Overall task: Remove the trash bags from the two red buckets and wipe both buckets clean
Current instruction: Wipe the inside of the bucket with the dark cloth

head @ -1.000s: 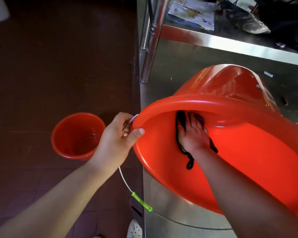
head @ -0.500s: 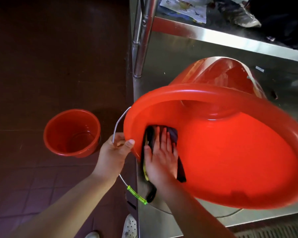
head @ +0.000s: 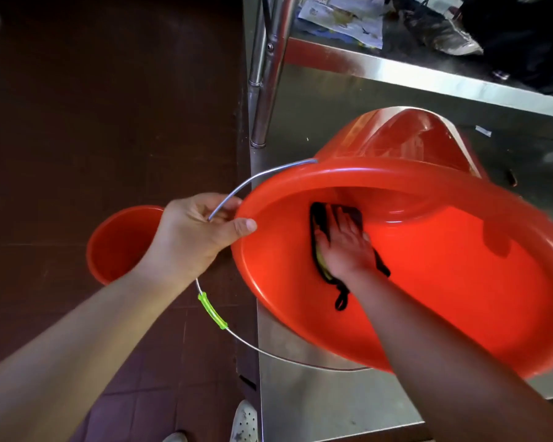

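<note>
Gripping the rim of the large red bucket (head: 444, 282), tipped on its side on the steel table (head: 316, 393), our left hand (head: 192, 237) curls around it. Our right hand (head: 342, 247) presses a dark cloth (head: 320, 218) flat against the inner wall. We note the small red bucket (head: 118, 244) upright on the floor at left.

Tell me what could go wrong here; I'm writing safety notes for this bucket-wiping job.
The big red bucket lies tilted at the steel table edge, steadied only by the left hand at its rim; it could slide off. The right hand presses a dark cloth flat inside, so a hard push might shift it.
</note>
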### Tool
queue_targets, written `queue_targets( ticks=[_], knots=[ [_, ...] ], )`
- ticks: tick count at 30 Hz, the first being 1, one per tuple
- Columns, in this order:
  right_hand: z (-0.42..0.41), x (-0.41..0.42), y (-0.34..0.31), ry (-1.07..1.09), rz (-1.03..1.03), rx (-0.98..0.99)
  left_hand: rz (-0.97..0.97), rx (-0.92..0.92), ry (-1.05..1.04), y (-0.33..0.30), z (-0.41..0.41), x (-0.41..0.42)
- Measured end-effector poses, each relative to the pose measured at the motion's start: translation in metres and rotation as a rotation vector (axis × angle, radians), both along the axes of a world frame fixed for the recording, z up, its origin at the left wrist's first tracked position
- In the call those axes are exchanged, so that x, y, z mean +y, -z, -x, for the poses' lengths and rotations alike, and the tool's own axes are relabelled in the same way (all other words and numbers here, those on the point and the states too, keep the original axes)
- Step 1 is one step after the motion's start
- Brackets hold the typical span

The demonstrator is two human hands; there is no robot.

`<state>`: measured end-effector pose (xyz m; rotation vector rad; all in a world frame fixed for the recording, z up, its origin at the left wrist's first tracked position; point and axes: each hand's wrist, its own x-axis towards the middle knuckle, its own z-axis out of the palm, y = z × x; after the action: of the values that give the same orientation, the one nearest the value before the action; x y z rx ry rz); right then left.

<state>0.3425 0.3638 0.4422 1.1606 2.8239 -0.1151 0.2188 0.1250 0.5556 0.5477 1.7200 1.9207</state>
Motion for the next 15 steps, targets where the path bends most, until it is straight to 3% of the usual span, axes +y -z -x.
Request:
queue_targets(
  ticks=[3,8,11,15],
  knots=[
    [0.007,0.019,0.004,0.046,-0.011,0.0,0.024,0.043,0.037,-0.004,0.008,-0.001],
    [0.013,0.016,0.009,0.054,-0.047,-0.049,-0.055,-0.104,0.072,0.023,0.0,-0.023],
    [0.016,-0.004,0.005,0.079,-0.051,-0.101,0.0,-0.119,0.029,0.041,-0.01,-0.033],
    [0.012,-0.079,0.002,0.088,0.007,0.063,0.036,-0.089,-0.04,0.045,-0.013,-0.026]
  ],
)
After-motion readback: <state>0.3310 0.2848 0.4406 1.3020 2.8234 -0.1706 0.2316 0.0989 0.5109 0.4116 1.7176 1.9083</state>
